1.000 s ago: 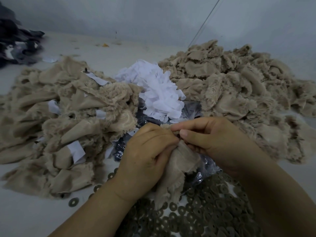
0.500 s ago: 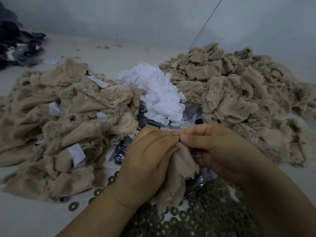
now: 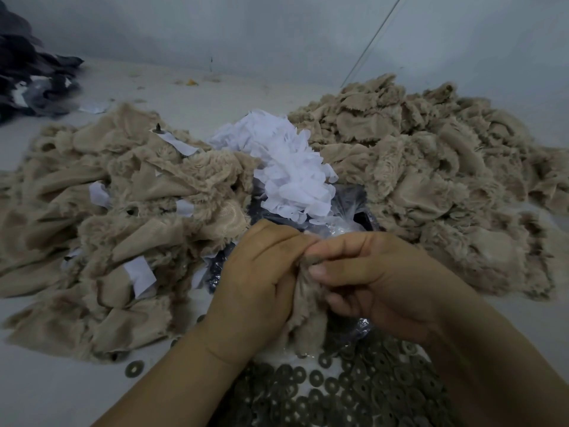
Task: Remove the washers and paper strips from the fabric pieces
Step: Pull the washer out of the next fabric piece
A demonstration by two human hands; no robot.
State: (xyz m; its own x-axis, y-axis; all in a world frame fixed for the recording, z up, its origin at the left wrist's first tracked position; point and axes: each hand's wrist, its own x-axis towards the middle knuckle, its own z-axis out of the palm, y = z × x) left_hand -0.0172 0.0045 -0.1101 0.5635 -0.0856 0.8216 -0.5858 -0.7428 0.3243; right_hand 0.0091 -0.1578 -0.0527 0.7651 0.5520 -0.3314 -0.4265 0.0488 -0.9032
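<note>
A pale surface (image 3: pixel 61 392) runs back to a plain grey wall, with dark cloth (image 3: pixel 27 78) heaped at the far left. On the left lies a pile of tan fabric pieces (image 3: pixel 101 229) with white paper strips (image 3: pixel 140 274) in them; on the right sits a heap of fabric pieces (image 3: pixel 431 180) showing no paper, with a mound of loose paper strips (image 3: pixel 289 177) between the two. Loose washers (image 3: pixel 332 392) spread out nearest the camera.

Compared with a second ago, both hands sit slightly lower in view and the right thumb has slid onto the top edge of the held fabric piece (image 3: pixel 308 306), where a small dark round edge, perhaps a washer, now shows. I judge the washer is being worked free.

The left hand (image 3: pixel 255 288) grips the piece's upper part. The right hand (image 3: pixel 378 278) pinches its top. The piece hangs with its long axis roughly vertical, top at the fingertips, frayed end pointing down at the washers.
</note>
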